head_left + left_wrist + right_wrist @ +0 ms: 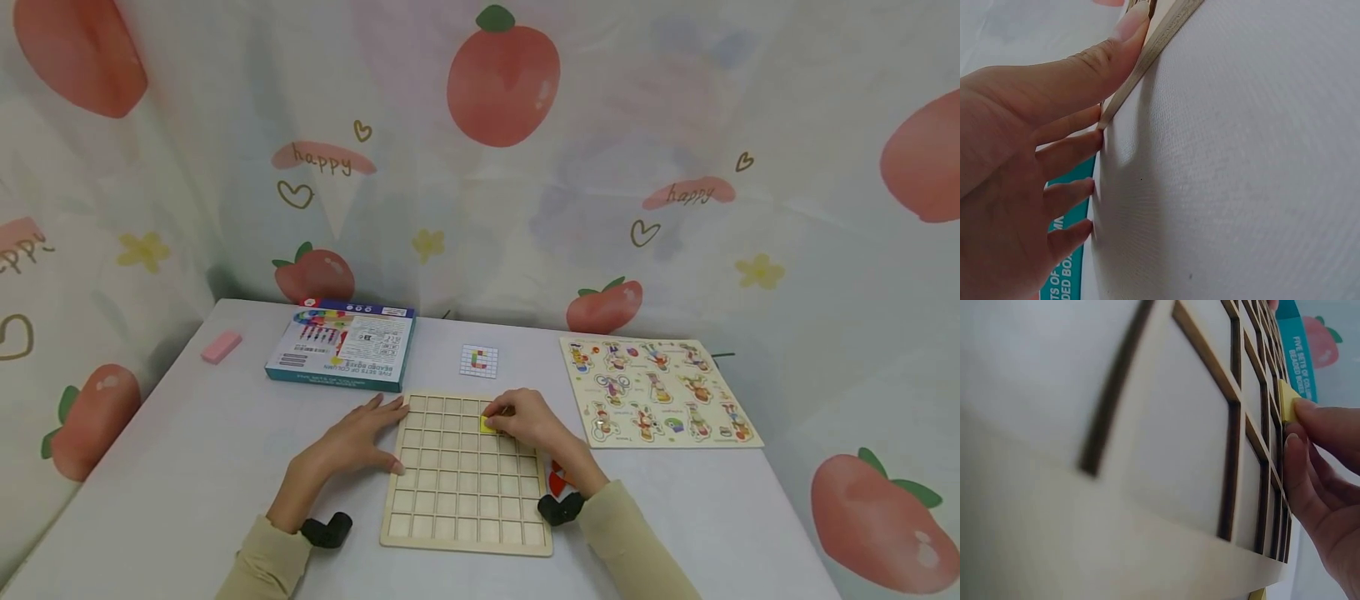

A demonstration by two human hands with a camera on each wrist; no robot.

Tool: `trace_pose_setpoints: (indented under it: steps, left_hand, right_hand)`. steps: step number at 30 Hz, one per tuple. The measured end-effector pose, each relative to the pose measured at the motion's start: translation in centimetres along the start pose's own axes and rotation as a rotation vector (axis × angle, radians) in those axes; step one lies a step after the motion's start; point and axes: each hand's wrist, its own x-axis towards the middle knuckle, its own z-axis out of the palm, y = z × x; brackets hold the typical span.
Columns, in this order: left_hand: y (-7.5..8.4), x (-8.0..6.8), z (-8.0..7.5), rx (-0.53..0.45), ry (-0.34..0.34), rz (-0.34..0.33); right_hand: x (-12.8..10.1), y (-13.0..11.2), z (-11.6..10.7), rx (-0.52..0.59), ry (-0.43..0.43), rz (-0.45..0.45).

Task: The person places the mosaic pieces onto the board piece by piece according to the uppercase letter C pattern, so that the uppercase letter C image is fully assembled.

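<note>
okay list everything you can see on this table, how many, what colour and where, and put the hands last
grid board: one, pale wood, near middle of the table
yellow tile: one, yellow, over a square in the board's second row from the far edge
box: one, teal and white, far left of the board
eraser: one, pink, far left, beside the box
pattern card: one, white with coloured squares, beyond the board
animal puzzle: one, cream with coloured figures, right side
table: one, white
left hand: one, flat, fingers against the board's left edge
right hand: one, pinches the yellow tile
</note>
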Motion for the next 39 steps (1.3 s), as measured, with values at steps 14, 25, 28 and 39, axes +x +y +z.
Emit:
trace_pose_setpoints:
  steps: [14, 25, 28, 39]
  left_hand:
    - [0.2, -0.5, -0.3, -0.013, 0.005, 0.051]
    - [0.2, -0.4, -0.3, -0.02, 0.004, 0.054]
    - [0.1, -0.3, -0.2, -0.021, 0.003, 0.048]
    - [0.1, -0.2, -0.1, -0.024, -0.003, 0.041]
  right_hand:
    - [-0.6, -0.1, -0.3, 0.075, 0.004, -0.001]
    - [-1.5, 0.9, -1.1, 0.032, 0.054, 0.027]
    - [-1.8, 1.5, -1.7, 0.071, 0.056, 0.045]
    - [-3.8, 3.9, -4.1, 0.095, 0.058, 0.071]
